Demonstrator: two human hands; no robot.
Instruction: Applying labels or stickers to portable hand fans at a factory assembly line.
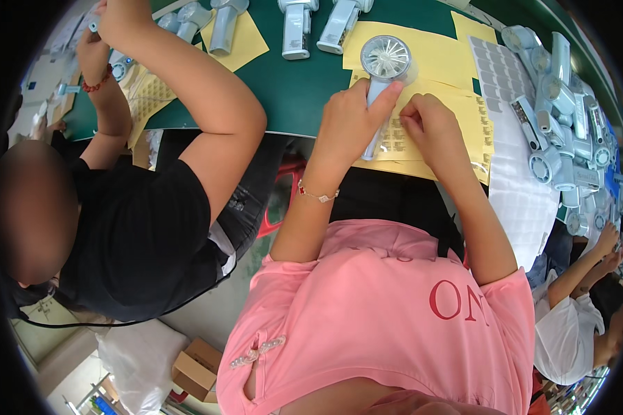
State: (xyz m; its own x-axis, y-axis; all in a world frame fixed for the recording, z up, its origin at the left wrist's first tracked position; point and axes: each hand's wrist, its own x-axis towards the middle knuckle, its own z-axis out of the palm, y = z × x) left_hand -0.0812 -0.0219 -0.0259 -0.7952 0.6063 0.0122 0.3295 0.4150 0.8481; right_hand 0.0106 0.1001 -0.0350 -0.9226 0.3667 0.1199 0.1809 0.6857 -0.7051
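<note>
My left hand [348, 123] is wrapped round the handle of a pale blue handheld fan [386, 58], whose round grille with clear blades points up and away from me. My right hand [436, 130] is just right of the fan's handle, over yellow label sheets [476, 131] printed with rows of small dark text. Its thumb and fingers are curled together in a pinch. Whether a label is between those fingertips is too small to tell. The lower end of the fan's handle hangs over the sheets near the table's front edge.
More pale blue fans [296, 31] lie on the green table [284, 97] at the back. A large heap of fans [567, 131] fills the right, beside a white padded sheet [519, 187]. A co-worker's bent arm [201, 90] reaches in at left. Another person [567, 325] works at far right.
</note>
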